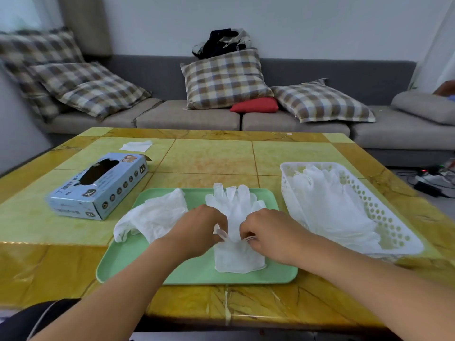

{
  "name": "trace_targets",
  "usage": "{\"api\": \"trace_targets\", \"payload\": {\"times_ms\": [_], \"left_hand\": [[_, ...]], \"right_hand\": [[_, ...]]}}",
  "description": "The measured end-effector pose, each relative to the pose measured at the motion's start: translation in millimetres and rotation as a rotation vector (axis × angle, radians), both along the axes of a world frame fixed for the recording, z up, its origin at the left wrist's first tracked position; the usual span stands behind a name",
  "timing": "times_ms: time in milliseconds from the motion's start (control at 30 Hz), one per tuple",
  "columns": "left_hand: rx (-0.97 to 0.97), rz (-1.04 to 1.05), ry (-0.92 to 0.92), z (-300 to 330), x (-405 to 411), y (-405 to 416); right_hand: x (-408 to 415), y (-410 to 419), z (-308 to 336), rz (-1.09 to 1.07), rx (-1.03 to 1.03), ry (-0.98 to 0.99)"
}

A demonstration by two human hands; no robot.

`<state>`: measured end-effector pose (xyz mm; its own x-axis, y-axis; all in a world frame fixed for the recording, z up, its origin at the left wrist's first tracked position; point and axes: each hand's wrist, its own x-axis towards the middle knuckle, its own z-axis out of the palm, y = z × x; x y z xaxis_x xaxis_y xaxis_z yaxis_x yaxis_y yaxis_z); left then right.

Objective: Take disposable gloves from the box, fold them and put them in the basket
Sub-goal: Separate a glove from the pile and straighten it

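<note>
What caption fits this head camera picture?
Both hands, left hand and right hand, pinch a flat glove on the green tray.

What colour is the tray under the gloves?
Light green, seen in the head view: the tray.

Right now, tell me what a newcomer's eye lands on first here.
First, both hands, left hand and right hand, pinching a white glove laid flat on the green tray at centre. Next, the white basket of gloves to the right and the blue glove box to the left.

A grey sofa (221,116) with plaid cushions (225,78) lines the pale wall (295,25) behind a yellow-green marbled table (211,156).
</note>
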<state>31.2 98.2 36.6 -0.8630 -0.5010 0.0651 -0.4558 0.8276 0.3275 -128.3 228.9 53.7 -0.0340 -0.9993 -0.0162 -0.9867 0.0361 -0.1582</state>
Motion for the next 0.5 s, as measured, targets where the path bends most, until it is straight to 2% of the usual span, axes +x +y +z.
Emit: {"api": "trace_targets", "payload": {"times_ms": [133,500], "left_hand": [[-0.097,-0.088,-0.06,9,2,9],[-0.051,-0.204,-0.246,14,9,18]], "right_hand": [[3,4,2,0.013,0.02,0.035],[4,20,-1,0.058,0.187,-0.005]]}}
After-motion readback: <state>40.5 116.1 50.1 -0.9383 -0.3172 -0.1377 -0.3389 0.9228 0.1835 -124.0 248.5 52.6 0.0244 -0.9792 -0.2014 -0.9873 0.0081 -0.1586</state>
